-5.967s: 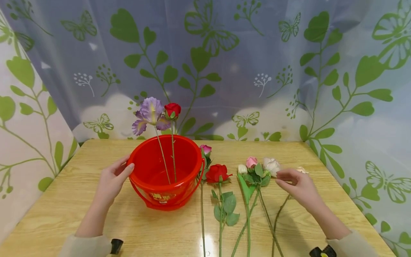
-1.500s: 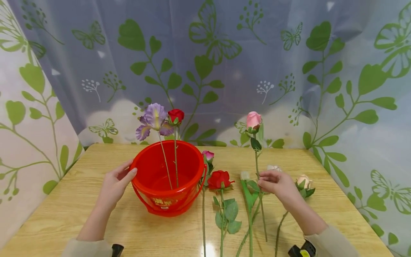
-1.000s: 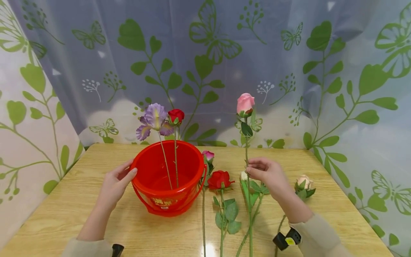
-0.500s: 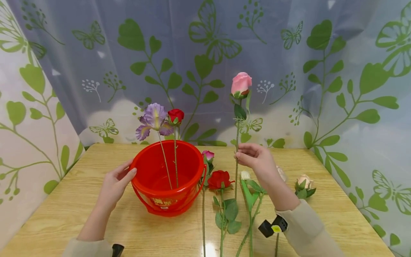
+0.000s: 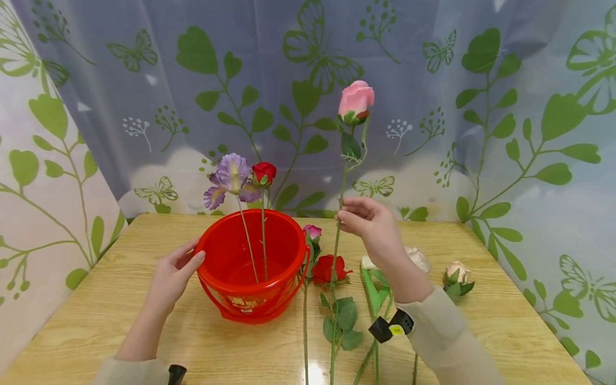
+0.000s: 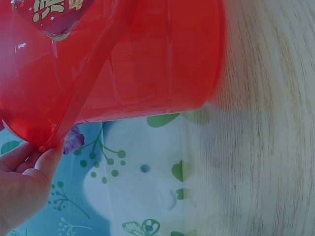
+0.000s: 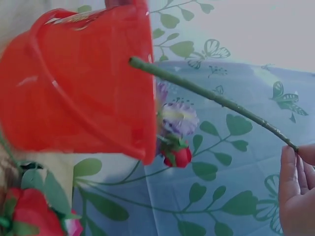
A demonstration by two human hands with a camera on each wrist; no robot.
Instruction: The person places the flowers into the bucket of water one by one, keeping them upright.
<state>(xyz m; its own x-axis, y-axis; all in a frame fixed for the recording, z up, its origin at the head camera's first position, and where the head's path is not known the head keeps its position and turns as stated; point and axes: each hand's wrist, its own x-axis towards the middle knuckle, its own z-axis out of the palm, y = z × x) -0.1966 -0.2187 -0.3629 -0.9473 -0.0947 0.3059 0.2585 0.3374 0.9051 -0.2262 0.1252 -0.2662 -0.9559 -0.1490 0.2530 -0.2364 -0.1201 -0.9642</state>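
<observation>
In the head view a red bucket point(image 5: 231, 294) stands on the table at centre left. My left hand point(image 5: 168, 275) pinches its rim between thumb and fingers. A purple iris point(image 5: 232, 174) and a small red rose point(image 5: 264, 172) lean upright inside the bucket. To the right, my right hand point(image 5: 372, 227) pinches the stem of a pink rose point(image 5: 356, 100), held upright with its bloom high above the table. In the right wrist view, the bare lower stem point(image 7: 211, 96) slants from my fingertips, its cut end overlapping the bucket near the rim.
Lying on the wooden table point(image 5: 96, 299) right of the bucket are a magenta rose point(image 5: 313, 231), a larger red rose point(image 5: 325, 269), a white bud point(image 5: 368, 262), a white flower point(image 5: 417, 259) and a cream rose point(image 5: 456, 271). A patterned curtain point(image 5: 308, 48) hangs behind.
My right hand has taken the pink rose from among the lying flowers, raised it upright and carried it up and leftward, closer to the bucket. The left hand keeps its place on the rim.
</observation>
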